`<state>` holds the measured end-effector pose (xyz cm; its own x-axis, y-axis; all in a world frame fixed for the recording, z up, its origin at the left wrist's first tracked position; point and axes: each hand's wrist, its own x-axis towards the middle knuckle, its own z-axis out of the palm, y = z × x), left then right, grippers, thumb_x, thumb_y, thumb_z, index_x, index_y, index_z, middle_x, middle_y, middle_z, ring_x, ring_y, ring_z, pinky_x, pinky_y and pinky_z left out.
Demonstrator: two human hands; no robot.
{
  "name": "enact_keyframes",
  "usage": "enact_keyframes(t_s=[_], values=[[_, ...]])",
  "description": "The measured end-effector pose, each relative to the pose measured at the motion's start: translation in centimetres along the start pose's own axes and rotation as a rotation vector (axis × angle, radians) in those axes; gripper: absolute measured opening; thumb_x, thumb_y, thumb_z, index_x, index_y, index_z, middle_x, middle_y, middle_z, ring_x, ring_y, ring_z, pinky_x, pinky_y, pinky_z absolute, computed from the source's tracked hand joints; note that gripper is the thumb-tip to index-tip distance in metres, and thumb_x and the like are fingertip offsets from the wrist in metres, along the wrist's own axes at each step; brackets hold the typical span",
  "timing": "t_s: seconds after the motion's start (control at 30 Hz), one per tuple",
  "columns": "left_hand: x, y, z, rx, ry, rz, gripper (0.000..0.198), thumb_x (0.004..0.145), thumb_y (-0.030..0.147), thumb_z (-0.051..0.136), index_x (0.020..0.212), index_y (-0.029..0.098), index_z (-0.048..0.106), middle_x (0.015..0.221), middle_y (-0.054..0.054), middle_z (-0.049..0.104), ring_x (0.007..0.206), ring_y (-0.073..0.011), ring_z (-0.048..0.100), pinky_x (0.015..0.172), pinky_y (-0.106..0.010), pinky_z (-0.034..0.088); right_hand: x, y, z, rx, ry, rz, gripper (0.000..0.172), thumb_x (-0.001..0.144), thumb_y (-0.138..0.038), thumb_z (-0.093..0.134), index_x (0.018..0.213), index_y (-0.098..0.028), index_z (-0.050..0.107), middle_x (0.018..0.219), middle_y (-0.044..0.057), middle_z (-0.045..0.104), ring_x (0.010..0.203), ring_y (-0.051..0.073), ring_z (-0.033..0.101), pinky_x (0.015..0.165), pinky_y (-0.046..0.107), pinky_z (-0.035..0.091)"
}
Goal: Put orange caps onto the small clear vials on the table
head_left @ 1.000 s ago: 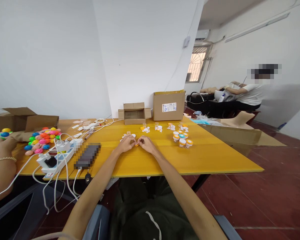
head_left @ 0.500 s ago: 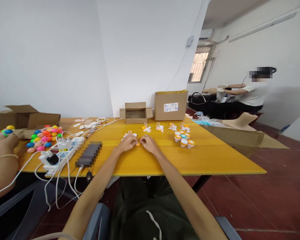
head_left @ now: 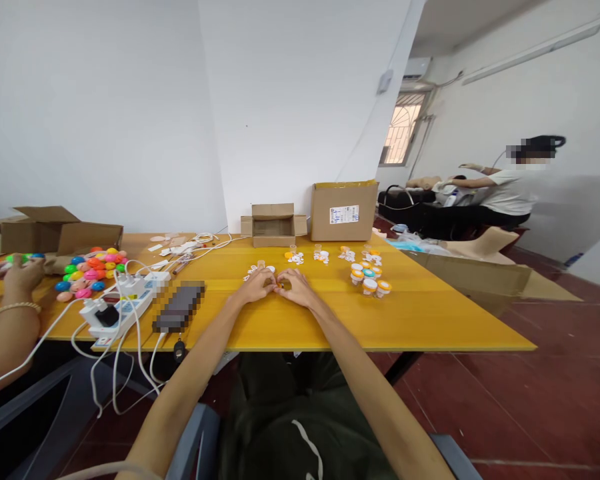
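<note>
My left hand (head_left: 256, 287) and my right hand (head_left: 297, 291) meet fingertip to fingertip just above the table. Pinched between them is a small orange lid (head_left: 280, 286), mostly covered by the fingers. Right behind my left hand lie a small clear cup (head_left: 261, 265), small white pieces (head_left: 251, 273) and a white lid (head_left: 271, 269). Off to the right, several clear cups with orange, white and teal lids (head_left: 369, 287) stand grouped together.
Small piles of white pieces (head_left: 295, 258) with cups line the back, before an open carton (head_left: 273, 228) and a closed box (head_left: 343, 212). Left are a phone (head_left: 179, 307), a power strip (head_left: 130, 310), cables, coloured balls (head_left: 95, 269) and a co-worker's hand (head_left: 20, 273). Another person (head_left: 510, 187) sits far right.
My right hand has moved left, closing the gap to my left hand, and its fingers now meet at the orange lid. The far-right person has raised an arm.
</note>
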<state>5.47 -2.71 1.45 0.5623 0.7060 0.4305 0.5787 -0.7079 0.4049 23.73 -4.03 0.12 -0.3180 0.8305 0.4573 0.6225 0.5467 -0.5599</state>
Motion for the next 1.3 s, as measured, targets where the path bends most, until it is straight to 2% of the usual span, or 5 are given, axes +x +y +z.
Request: enact_keyframes(t_s=[0.47, 0.73, 1.3], values=[[0.1, 0.0, 0.1, -0.019, -0.010, 0.039, 0.010, 0.082, 0.012, 0.059, 0.079, 0.021, 0.062, 0.091, -0.003, 0.063, 0.093, -0.0197, 0.057, 0.092, -0.036, 0.044, 0.0, 0.2, 0.1, -0.001, 0.017, -0.060, 0.015, 0.071, -0.026, 0.077, 0.080, -0.023, 0.065, 0.094, 0.003, 0.066, 0.094, 0.022, 0.058, 0.084, 0.036, 0.045], [-0.1, 0.3, -0.3, 0.009, -0.001, 0.104, 0.009, 0.084, 0.016, 0.059, 0.078, 0.022, 0.063, 0.091, -0.003, 0.062, 0.094, -0.0204, 0.057, 0.094, -0.038, 0.043, 0.2, 1.0, 0.6, 0.023, 0.064, -0.151, 0.017, 0.070, -0.025, 0.078, 0.079, -0.023, 0.064, 0.090, 0.002, 0.065, 0.090, 0.021, 0.058, 0.081, 0.035, 0.046], [0.0, -0.2, -0.1, -0.072, -0.029, 0.098, 0.011, 0.084, 0.015, 0.058, 0.075, 0.021, 0.061, 0.094, -0.003, 0.062, 0.096, -0.0196, 0.056, 0.094, -0.037, 0.043, 0.0, 0.3, -0.1, 0.062, 0.053, -0.113, 0.017, 0.067, -0.018, 0.073, 0.079, -0.022, 0.062, 0.084, 0.001, 0.065, 0.085, 0.019, 0.057, 0.077, 0.032, 0.046]])
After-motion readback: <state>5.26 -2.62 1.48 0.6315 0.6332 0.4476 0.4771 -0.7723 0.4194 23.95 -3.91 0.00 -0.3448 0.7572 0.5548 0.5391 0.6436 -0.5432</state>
